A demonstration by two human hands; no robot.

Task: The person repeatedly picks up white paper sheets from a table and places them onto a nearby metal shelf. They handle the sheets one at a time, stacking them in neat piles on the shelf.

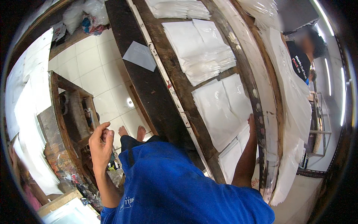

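My left hand (pixel 101 143) is raised above the tiled floor, beside the wooden stand. Its index finger reaches forward, the thumb lies a little apart from it, and nothing shows in the hand. Away to the right, my right hand (pixel 251 122) is at the right edge of a stack of white, translucent plastic sheets or bags (pixel 220 112). Its fingers are seen edge-on and partly hidden, so their grip is unclear. Under my right forearm lie more white sheets (pixel 230 155). Farther along the dark table is another thick stack (pixel 197 46), fanned at its near edge.
A single translucent sheet (pixel 140 56) rests on the dark bench (pixel 126 22). To the left, white sheets (pixel 31 123) drape over a paint-stained wooden stand (pixel 61 127). A long pile of clear plastic (pixel 292 93) hangs on the right. Beyond it is another person (pixel 298 59) in a dark shirt.
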